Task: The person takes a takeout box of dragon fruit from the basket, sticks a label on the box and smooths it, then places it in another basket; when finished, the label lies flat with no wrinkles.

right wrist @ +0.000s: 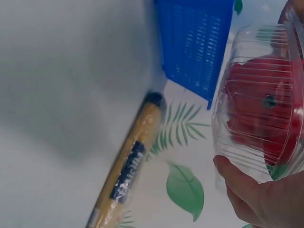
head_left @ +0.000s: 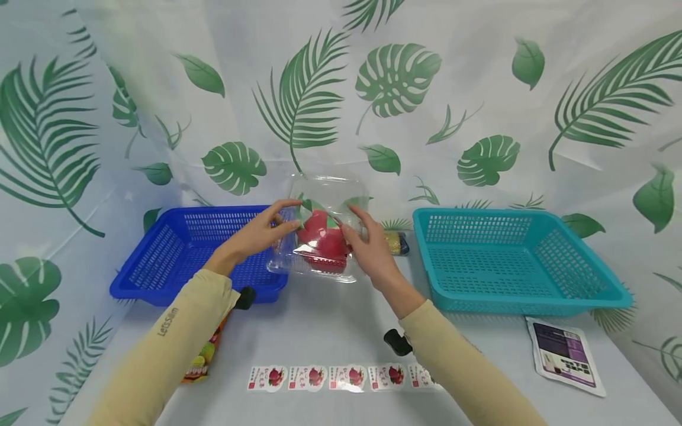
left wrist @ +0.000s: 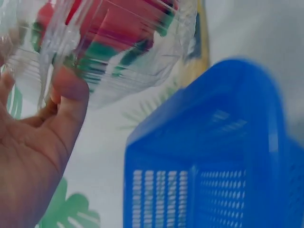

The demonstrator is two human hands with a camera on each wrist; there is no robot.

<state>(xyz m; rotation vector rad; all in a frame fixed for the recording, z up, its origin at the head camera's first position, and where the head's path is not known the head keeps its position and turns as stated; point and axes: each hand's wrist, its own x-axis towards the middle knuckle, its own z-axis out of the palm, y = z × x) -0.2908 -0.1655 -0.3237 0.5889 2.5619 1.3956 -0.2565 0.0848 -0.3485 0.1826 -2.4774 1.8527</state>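
Note:
Both hands hold a clear plastic clamshell box up above the table, between the two baskets. Inside it lies a red fruit with green tips, which looks like a dragon fruit. My left hand pinches the box's left rim, thumb against the flange in the left wrist view. On the opposite side, my right hand grips the edge, and the thumb lies along the ribbed wall in the right wrist view. Whether the lid is fully pressed down, I cannot tell. A row of dragon fruit labels lies on the table below.
A blue basket stands at left, a teal basket at right. Behind the box lies a pack of spaghetti. A colourful snack bag is partly under the left forearm. A white and purple pouch lies at front right.

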